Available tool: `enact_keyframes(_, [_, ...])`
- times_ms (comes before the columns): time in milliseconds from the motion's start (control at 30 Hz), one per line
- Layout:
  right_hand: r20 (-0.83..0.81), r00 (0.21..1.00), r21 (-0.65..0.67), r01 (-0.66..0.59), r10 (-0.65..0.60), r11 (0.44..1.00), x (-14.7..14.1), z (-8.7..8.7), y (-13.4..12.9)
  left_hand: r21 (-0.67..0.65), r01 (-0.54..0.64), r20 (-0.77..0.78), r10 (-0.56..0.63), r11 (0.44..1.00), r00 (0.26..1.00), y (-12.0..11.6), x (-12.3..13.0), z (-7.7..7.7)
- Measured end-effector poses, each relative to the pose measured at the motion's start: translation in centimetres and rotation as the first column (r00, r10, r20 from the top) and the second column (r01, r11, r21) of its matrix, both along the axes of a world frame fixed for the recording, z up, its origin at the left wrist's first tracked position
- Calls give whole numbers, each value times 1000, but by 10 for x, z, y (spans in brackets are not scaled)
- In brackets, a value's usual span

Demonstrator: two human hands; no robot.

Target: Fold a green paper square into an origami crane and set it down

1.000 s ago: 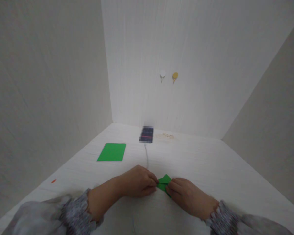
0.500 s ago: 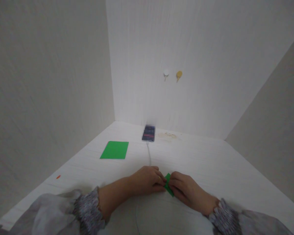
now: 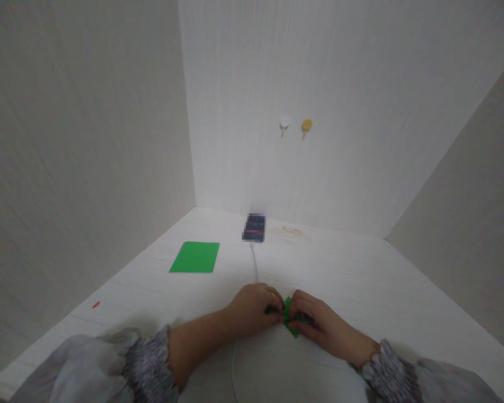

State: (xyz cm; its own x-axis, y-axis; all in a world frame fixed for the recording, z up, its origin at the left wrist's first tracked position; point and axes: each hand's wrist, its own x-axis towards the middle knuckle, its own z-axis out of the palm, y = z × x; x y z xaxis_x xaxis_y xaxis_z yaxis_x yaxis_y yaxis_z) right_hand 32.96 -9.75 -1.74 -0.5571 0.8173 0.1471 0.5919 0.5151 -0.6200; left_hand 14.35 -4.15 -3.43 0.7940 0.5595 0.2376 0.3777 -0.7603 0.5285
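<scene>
A small folded piece of green paper [image 3: 293, 330] is held between my two hands near the front of the white table. My left hand [image 3: 256, 309] pinches its left side, thumb and fingers together, a ring showing on one finger. From the right, my right hand [image 3: 319, 322] grips the paper's other side with curled fingers. Much of the folded paper is hidden by the fingers. Farther back on the left lies a flat green sheet of paper [image 3: 195, 257], touched by neither hand.
A phone with a blurred screen [image 3: 254, 228] lies by the back wall. Its white cable [image 3: 254, 263] runs forward beneath my left arm. A small orange-red piece [image 3: 96, 305] lies at the left edge. Two hooks, white [image 3: 284, 123] and yellow [image 3: 306, 125], are on the wall.
The fingers of both hands have shifted on the folded green paper; more gap now shows between thumb and fingers. The paper stays in about the same place.
</scene>
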Motion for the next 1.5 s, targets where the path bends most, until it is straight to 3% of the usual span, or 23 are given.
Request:
enact_keyframes(267, [-56,994,-65,92,-96,994,-1,-13,5,-54,-25,-21,24,998,999,0,1,-2])
enact_keyframes(500, [-75,990,-23,116,-117,993,-5,-17,4,-34,-29,-45,27,999,999,-3,1,2])
enact_keyframes(700, [-80,972,-44,218,-221,975,-7,-27,10,-45,-84,-66,81,995,995,-3,3,0])
enact_keyframes(1133, [-22,951,4,309,-309,951,-14,-31,11,-62,-168,-78,163,984,984,-6,5,1])
enact_keyframes(1500, [4,936,27,352,-352,936,-16,-30,11,-48,-238,-199,224,970,954,-5,6,2])
